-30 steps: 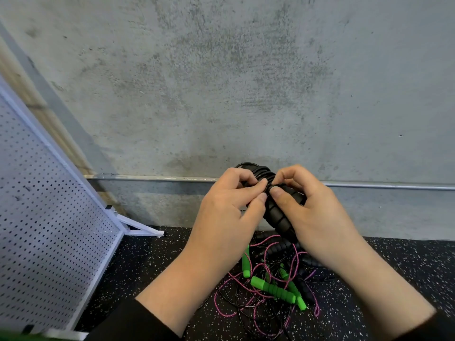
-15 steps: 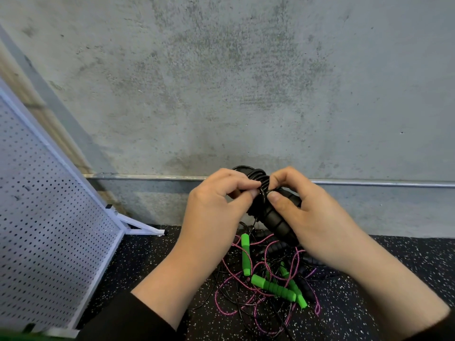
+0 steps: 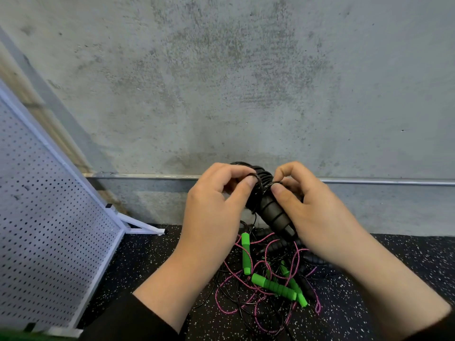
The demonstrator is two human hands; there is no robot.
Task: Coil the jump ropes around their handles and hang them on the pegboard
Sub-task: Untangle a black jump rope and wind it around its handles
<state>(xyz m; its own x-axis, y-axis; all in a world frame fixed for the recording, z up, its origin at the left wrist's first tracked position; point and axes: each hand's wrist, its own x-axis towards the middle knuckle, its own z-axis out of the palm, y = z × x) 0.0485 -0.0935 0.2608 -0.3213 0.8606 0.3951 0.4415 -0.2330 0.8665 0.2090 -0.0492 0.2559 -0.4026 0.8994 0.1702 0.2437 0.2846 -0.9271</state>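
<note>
Black jump rope (image 3: 264,198), cord mostly coiled round its handles, held above the floor (image 3: 394,279) with left hand (image 3: 216,212) and right hand (image 3: 312,212) both pinching the coil; green-handled ropes (image 3: 273,286) tangled below, unwound; pegboard (image 3: 49,230) at left, nothing hung.

Rough matt concrete wall (image 3: 221,82), speckled rubber floor (image 3: 394,279), perforated white metal pegboard (image 3: 49,230).
</note>
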